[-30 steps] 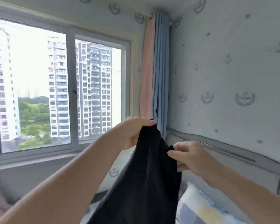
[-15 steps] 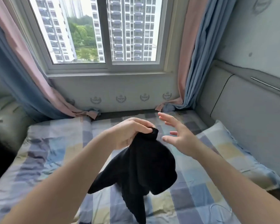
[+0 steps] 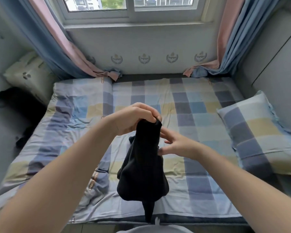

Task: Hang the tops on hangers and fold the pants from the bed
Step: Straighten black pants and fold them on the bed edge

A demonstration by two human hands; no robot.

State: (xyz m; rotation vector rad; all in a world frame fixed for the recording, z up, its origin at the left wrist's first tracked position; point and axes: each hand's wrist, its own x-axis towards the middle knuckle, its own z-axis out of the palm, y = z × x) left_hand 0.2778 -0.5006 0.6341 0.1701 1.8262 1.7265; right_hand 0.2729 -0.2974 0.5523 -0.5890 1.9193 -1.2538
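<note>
Well, closest to me the black garment [image 3: 142, 167] hangs bunched above the front edge of the bed [image 3: 208, 190], with one narrow tail of it reaching lowest. I cannot tell from this shape whether it is a top or a pair of pants, so I judge that the step in hand is to open it out. To do this well, I would find a second corner or seam with the free hand and draw the two hands apart until the cloth hangs flat. Only then would I decide: hanger or fold. Shaking it while it is bunched would probably twist it more.

A little farther, the left hand [image 3: 134, 118] pinches the top of the garment, fingers and thumb curled tight around a small fold, and it carries all the weight. The right hand [image 3: 176, 145] is beside the cloth and lower, with fingers almost straight and spread. Their tips touch the side of the garment, but they close on nothing.

Beyond the hands the bed lies mostly flat, with a checked pillow [image 3: 259, 137] on the right. At the far left a dark heap [image 3: 15, 101] sits by the bed's edge — perhaps more clothes, too blurred to say. Farthest are the curtains [image 3: 233, 47] and the window [image 3: 129, 15].
</note>
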